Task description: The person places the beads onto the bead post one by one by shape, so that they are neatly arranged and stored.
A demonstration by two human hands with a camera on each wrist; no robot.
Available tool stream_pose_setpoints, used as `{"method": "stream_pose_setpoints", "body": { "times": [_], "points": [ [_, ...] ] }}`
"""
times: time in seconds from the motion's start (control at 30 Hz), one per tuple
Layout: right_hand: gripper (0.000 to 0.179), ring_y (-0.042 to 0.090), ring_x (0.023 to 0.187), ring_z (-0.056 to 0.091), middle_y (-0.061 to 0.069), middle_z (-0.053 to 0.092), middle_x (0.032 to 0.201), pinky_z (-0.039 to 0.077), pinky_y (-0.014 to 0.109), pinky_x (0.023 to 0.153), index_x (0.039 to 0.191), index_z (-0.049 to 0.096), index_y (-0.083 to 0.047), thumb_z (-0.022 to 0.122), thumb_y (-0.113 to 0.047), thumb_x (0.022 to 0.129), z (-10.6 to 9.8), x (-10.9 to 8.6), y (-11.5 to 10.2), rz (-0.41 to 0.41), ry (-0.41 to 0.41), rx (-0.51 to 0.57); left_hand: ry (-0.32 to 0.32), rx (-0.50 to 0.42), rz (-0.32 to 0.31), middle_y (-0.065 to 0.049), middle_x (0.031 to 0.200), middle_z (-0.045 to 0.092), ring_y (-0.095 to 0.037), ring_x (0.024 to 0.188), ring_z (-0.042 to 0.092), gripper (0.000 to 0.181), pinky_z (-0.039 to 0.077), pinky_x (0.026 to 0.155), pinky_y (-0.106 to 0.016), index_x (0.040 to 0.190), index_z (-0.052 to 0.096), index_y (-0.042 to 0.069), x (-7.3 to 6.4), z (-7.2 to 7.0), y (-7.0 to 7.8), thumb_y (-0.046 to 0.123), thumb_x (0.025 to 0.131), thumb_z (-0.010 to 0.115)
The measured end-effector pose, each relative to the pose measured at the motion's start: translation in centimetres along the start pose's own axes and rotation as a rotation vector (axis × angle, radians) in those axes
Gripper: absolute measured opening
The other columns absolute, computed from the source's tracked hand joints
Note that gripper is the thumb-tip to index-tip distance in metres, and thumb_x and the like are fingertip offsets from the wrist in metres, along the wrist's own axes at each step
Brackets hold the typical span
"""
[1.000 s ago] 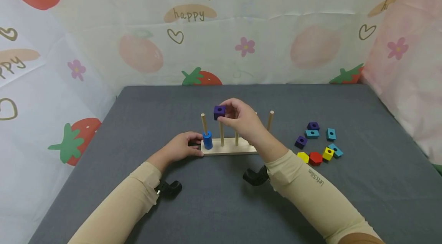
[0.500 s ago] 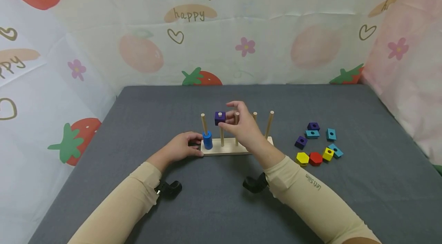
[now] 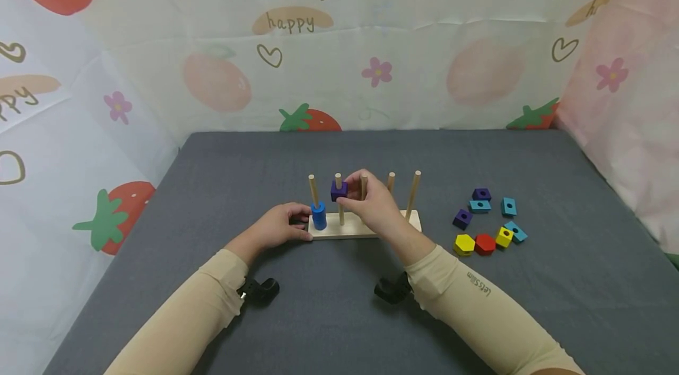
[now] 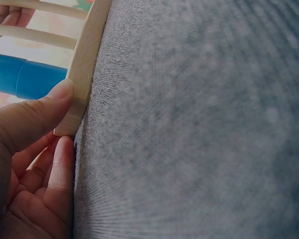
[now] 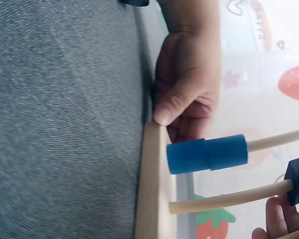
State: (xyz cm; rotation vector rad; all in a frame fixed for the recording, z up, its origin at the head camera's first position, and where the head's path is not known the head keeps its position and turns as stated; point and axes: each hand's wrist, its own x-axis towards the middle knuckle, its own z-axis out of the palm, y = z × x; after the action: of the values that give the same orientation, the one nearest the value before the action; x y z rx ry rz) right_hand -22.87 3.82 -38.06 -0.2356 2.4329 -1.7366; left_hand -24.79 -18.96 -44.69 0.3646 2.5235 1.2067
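Note:
A pale wooden peg board (image 3: 339,232) with several upright pegs lies on the table. My left hand (image 3: 273,226) grips its left end; the left wrist view has the thumb (image 4: 62,92) on the board's corner and curled fingers against the end. Two stacked blue cylinders (image 5: 207,154) sit at the foot of the leftmost peg. On the second peg (image 5: 229,198), a purple square block (image 3: 338,191) is threaded partway down, well above the base, with the peg tip poking out on top. Thumb and fingers of my right hand (image 3: 373,204) pinch this block from the right.
Right of the board lie loose blocks: two purple (image 3: 462,219), several teal (image 3: 480,206), yellow ones (image 3: 464,244) and a red hexagon (image 3: 485,244). The other pegs (image 3: 414,192) stand bare, one directly in front of the right hand's fingers. Printed curtains surround the grey table (image 3: 254,168).
The right hand has lowered the purple block from above the second peg's tip to partway down its shaft. The left hand has stayed at the board's end.

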Motion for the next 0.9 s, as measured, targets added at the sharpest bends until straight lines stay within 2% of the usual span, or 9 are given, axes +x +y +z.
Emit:
{"method": "stream_pose_setpoints", "body": {
  "times": [0.5, 0.7, 0.9],
  "points": [
    [0.028, 0.021, 0.088, 0.056, 0.009, 0.059, 0.097, 0.046, 0.035, 0.081, 0.102, 0.055, -0.008, 0.071, -0.009, 0.079, 0.9, 0.3, 2.2, 0.012, 0.022, 0.006, -0.003, -0.002, 0.018, -0.008, 0.110, 0.057, -0.019, 0.103, 0.055, 0.049, 0.046, 0.086, -0.029, 0.118, 0.058, 0.006, 0.0, 0.0, 0.0, 0.014, 0.073, 0.077],
    [0.029, 0.020, 0.089, 0.057, 0.008, 0.060, 0.096, 0.046, 0.034, 0.081, 0.101, 0.054, -0.008, 0.071, -0.006, 0.078, 1.2, 0.3, 3.1, 0.011, 0.007, 0.002, -0.007, -0.004, 0.025, -0.009, 0.110, 0.058, -0.020, 0.103, 0.055, 0.050, 0.046, 0.086, -0.030, 0.118, 0.058, 0.004, -0.1, -0.1, 0.0, 0.014, 0.072, 0.078],
    [0.029, 0.020, 0.090, 0.058, 0.009, 0.060, 0.096, 0.047, 0.035, 0.080, 0.101, 0.052, -0.006, 0.069, -0.001, 0.078, 1.2, 0.3, 3.5, -0.002, -0.009, 0.019, -0.001, 0.003, 0.007, -0.007, 0.109, 0.058, -0.019, 0.103, 0.055, 0.050, 0.046, 0.086, -0.030, 0.118, 0.058, 0.006, -0.2, -0.1, 0.2, 0.013, 0.072, 0.078]
  ]
}}
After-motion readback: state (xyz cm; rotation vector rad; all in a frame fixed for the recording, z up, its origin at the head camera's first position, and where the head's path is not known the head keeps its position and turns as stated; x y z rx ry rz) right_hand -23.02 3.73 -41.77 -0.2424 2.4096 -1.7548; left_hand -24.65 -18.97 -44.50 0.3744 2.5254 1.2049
